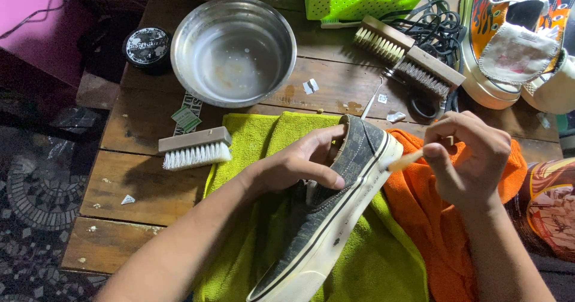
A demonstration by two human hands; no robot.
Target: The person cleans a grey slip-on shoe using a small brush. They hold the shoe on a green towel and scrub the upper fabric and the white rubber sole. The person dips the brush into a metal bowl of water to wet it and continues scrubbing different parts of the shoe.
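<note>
Hands work on a dark shoe [335,206] lying on a green towel [383,260]. Left hand [299,164] grips the shoe's heel. Right hand [470,158] squeezes a small brush [404,161] touching the white sole.

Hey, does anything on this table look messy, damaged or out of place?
Yes. The slip-on shoe in the left hand has dark scuffs along its white sole edge. Small white scraps lie scattered on the wooden table.

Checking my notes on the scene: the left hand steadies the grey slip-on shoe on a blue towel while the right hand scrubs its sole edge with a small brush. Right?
Not quite: the head view shows the towel is green, not blue. The left hand does steady the grey slip-on shoe while the right hand works a small brush at its sole edge.
</note>
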